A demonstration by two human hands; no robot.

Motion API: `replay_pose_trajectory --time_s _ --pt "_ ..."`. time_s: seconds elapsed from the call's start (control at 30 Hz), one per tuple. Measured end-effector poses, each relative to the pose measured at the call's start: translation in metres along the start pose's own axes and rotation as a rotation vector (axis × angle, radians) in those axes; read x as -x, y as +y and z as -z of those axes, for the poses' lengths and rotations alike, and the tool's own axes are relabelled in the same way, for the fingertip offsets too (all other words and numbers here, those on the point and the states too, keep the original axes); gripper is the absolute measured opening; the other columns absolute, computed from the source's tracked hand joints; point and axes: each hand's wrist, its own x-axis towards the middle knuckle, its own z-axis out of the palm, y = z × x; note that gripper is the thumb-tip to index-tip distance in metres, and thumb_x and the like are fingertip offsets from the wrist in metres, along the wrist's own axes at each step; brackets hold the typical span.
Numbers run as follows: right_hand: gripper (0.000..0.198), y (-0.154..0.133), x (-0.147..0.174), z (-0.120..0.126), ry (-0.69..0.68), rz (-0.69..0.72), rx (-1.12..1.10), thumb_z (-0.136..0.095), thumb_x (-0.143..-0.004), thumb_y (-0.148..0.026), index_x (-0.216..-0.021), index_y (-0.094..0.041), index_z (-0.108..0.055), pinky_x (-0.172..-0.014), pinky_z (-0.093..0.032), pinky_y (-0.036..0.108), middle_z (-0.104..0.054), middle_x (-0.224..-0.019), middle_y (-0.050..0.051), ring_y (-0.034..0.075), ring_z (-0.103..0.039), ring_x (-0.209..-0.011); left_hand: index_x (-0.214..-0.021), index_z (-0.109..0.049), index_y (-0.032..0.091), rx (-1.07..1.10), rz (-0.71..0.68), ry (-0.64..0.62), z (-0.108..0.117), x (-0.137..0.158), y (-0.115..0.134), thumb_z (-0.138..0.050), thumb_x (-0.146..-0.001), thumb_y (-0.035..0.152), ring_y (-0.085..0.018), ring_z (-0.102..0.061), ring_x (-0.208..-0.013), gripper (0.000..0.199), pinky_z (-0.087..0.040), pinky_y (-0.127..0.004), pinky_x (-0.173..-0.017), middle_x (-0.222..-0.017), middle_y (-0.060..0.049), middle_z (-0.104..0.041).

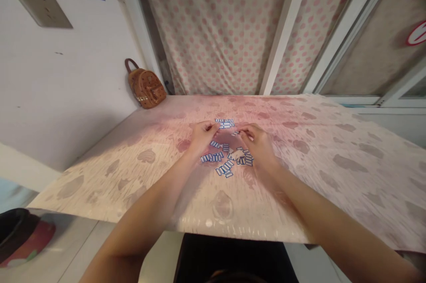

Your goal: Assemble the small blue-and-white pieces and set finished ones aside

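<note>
1. Loose blue-and-white pieces (pixel 225 168) lie on the patterned table (pixel 316 176).
2. Left hand (pixel 201 135), ten o'clock from them: fingertips beside a neater cluster (pixel 225 124) at twelve.
3. Right hand (pixel 256 139), two o'clock: fingertips pinched, anything held unclear.
4. Brown backpack (pixel 147 88), farther out, ten o'clock.

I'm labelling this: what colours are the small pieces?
The small pieces are white and blue; head view.

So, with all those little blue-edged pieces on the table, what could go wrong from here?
The right hand has pieces close beside its wrist, so a small shift of the arm might scatter them. The left hand has its fingertips right by the far group, so a slip could knock that out of line. And the pieces are small and look alike, so one might easily get mixed up with another.
</note>
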Motion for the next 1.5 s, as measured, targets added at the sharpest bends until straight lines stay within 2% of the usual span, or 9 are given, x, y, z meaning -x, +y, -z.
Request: replay_pose_trajectory --time_s 0.2,0.33,0.4,0.5,0.6,0.9,1.23,1.4,1.5 --pt "0.024 0.007 0.002 -0.003 -0.292 -0.119 0.039 -0.050 -0.080 -0.013 -0.091 -0.019 -0.071 -0.078 -0.051 0.032 -0.073 -0.094 0.005 0.018 -0.068 -0.081 -0.068 -0.067 0.013 -0.028 0.014 0.000 0.002 -0.001 0.002 -0.064 -0.079 0.030 -0.010 -0.056 -0.055 0.020 -0.042 -0.021 -0.055 -0.062 -0.003 -0.066" --pt "0.019 0.004 -0.005 0.007 -0.226 -0.160 0.050 -0.053 -0.084 -0.024 -0.089 -0.020 -0.070 -0.076 -0.050 0.032 -0.073 -0.087 0.004 0.018 -0.066 -0.078 -0.065 -0.066 0.013 -0.028 0.014 -0.073 0.000 0.001 0.002 -0.065 -0.078 0.031 -0.009 -0.054 -0.053 0.022 -0.041 -0.021 -0.053 -0.060 -0.002 -0.063" --pt "0.024 0.004 -0.009 0.013 -0.190 -0.199 -0.051 -0.052 -0.087 -0.036 -0.083 -0.019 -0.068 -0.073 -0.051 0.032 -0.072 -0.084 0.005 0.018 -0.066 -0.075 -0.065 -0.066 0.013 -0.031 -0.008 -0.130 -0.002 0.003 0.002 -0.067 -0.078 0.034 -0.009 -0.053 -0.053 0.024 -0.040 -0.021 -0.052 -0.060 -0.002 -0.063" --pt "0.027 0.005 -0.015 0.017 -0.243 -0.276 -0.245 -0.058 -0.083 -0.045 -0.077 -0.019 -0.064 -0.069 -0.051 0.030 -0.070 -0.077 0.004 0.016 -0.064 -0.069 -0.067 -0.066 0.013 -0.013 -0.013 -0.209 -0.006 0.006 0.001 -0.071 -0.074 0.038 -0.009 -0.051 -0.052 0.026 -0.039 -0.020 -0.052 -0.060 -0.002 -0.063" --pt "0.023 0.006 -0.014 0.018 -0.289 -0.319 -0.326 -0.067 -0.076 -0.042 -0.074 -0.020 -0.059 -0.066 -0.050 0.030 -0.068 -0.071 0.002 0.015 -0.062 -0.064 -0.068 -0.066 0.013 0.030 0.027 -0.248 -0.011 0.009 0.000 -0.073 -0.072 0.039 -0.008 -0.049 -0.050 0.028 -0.037 -0.020 -0.050 -0.059 -0.001 -0.063" --pt "0.016 0.005 -0.012 0.018 -0.236 -0.290 -0.292 -0.060 -0.077 -0.035 -0.075 -0.020 -0.057 -0.059 -0.046 0.028 -0.066 -0.067 0.001 0.014 -0.059 -0.061 -0.074 -0.071 0.013 0.109 0.096 -0.283 -0.011 0.012 0.005 -0.077 -0.068 0.040 -0.010 -0.055 -0.058 0.029 -0.044 -0.022 -0.058 -0.070 -0.005 -0.070" --pt "0.014 0.009 -0.018 0.027 -0.117 -0.351 -0.265 -0.060 -0.073 -0.031 -0.068 -0.020 -0.054 -0.062 -0.046 0.028 -0.062 -0.062 0.000 0.014 -0.057 -0.059 -0.072 -0.072 0.012 0.016 0.156 -0.220 -0.006 0.006 -0.008 -0.068 -0.076 0.029 -0.009 -0.053 -0.052 0.018 -0.043 -0.022 -0.055 -0.065 -0.005 -0.069" --pt "0.015 0.008 -0.021 0.035 -0.239 -0.351 -0.281 -0.061 -0.074 -0.031 -0.066 -0.019 -0.056 -0.063 -0.047 0.027 -0.061 -0.063 0.000 0.013 -0.057 -0.061 -0.074 -0.073 0.013 -0.275 0.108 -0.251 0.000 0.005 -0.013 -0.068 -0.074 0.030 -0.011 -0.053 -0.050 0.017 -0.037 -0.021 -0.048 -0.060 -0.003 -0.066" --pt "0.014 0.008 -0.020 0.032 -0.340 -0.359 -0.284 -0.061 -0.073 -0.030 -0.066 -0.020 -0.055 -0.059 -0.046 0.026 -0.060 -0.061 -0.001 0.013 -0.057 -0.058 -0.076 -0.073 0.014 -0.271 0.008 -0.212 -0.002 0.008 -0.005 -0.061 -0.081 0.039 -0.012 -0.055 -0.056 0.027 -0.039 -0.021 -0.051 -0.063 -0.003 -0.066"
